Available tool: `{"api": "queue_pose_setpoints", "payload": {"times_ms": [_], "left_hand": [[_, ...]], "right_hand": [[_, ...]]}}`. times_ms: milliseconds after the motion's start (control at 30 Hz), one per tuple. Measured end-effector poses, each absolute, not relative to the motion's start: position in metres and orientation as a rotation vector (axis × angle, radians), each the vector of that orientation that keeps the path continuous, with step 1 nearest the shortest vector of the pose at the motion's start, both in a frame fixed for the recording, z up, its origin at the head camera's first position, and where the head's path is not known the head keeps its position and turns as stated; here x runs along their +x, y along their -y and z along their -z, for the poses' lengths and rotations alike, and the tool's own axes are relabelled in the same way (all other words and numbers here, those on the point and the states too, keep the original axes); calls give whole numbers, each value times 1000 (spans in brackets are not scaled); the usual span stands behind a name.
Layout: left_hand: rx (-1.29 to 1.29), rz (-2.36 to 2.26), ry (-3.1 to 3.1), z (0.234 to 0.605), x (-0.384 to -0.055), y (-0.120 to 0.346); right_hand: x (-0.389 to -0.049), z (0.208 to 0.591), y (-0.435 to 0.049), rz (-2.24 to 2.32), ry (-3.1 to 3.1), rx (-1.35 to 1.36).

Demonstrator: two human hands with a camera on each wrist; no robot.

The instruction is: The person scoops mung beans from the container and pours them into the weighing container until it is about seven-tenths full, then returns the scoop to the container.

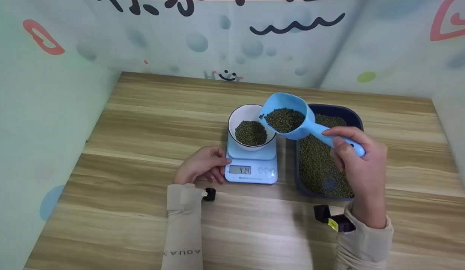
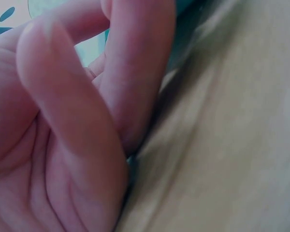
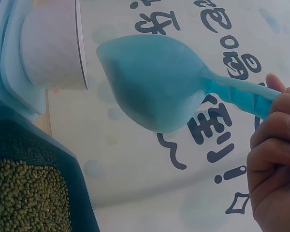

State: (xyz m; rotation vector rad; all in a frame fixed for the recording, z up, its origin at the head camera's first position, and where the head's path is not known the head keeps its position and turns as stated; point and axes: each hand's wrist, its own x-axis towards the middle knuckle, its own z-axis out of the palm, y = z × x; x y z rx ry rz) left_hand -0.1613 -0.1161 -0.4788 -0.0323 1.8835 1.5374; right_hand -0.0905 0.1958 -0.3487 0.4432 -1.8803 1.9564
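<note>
"How are the hands set?"

"The left hand [image 1: 202, 164] rests by the kitchen scale [image 1: 251, 159], fingers loosely bent, one fingertip at its left edge. The right hand [image 1: 363, 165] grips the handle of the blue scoop [image 1: 307, 129]."

"How would you tip it?"

"Gently. I'd ease that left fingertip off, since pressure could skew the reading. The display [image 1: 240, 170] looks like 414, though I can't make out a decimal point. Behind it, the white bowl [image 1: 236, 122] stands on the scale with mung beans [image 1: 251, 133] inside. The scoop's lip is over the bowl's right rim, so I'd shift it left before tilting, then shake out a few at a time. The dark blue tub [image 1: 352, 116] of beans is just right of the scale."

"Do the wrist views add anything?"

"The left shows bent fingers low over the tabletop [image 2: 232, 145], but not whether they press the scale. The right shows the scoop's underside clear of the bowl, a gap the head view hides; only the head view shows the scoop's load. Beyond, the right also catches large characters on the backdrop [image 3: 135, 169]."
</note>
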Motion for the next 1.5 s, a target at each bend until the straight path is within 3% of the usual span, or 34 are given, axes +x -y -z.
{"api": "queue_pose_setpoints", "payload": {"times_ms": [500, 1500], "left_hand": [[-8, -1525, -1869, 449, -153, 114], [-14, -1553, -1840, 452, -154, 114]], "right_hand": [[-84, 339, -189, -1632, 2153, 440], [-82, 340, -190, -1450, 2268, 409]]}}
